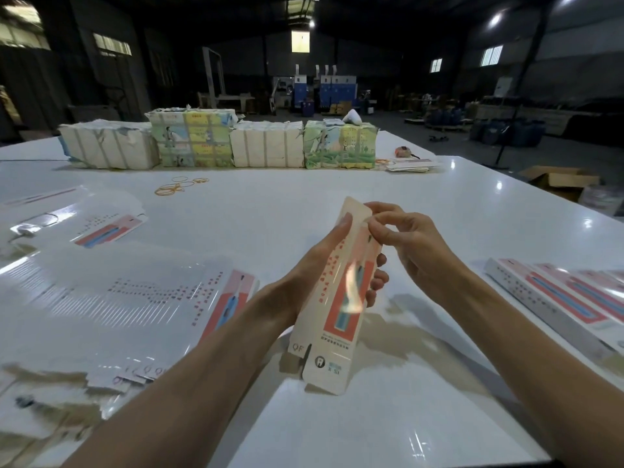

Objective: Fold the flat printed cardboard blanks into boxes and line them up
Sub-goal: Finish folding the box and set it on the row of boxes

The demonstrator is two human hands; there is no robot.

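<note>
Holds one long box (341, 319) up over the white table (337, 430), half made. Grips it round the middle with the left hand (320, 265): thumb flat along the near side, the other fingers (378, 282) curled round the back and peeking out on the far side. Pinches the top end with the right hand (408, 238), thumb and first finger closed on the edge by the top flap (354, 206), the other fingers loosely bent and holding nothing.

Runs the long way from the top flap, just past the right fingertips, down to the bottom end, well below both hands and close to the table. Leans away a bit at the top. Shows loose flaps at the bottom, not tucked in yet.

Looks like the step of closing the top. Calls for the right fingers to push that flap over and in, being the ones at that end. Cannot reach it with the left hand, too low down; good for keeping the box steady.

Off to the left of the left hand, a big spread pile of flat blanks (141, 298). Off to the right of the right hand, finished boxes (553, 298) side by side in a row. Probably belongs next to them once both ends are shut.
</note>
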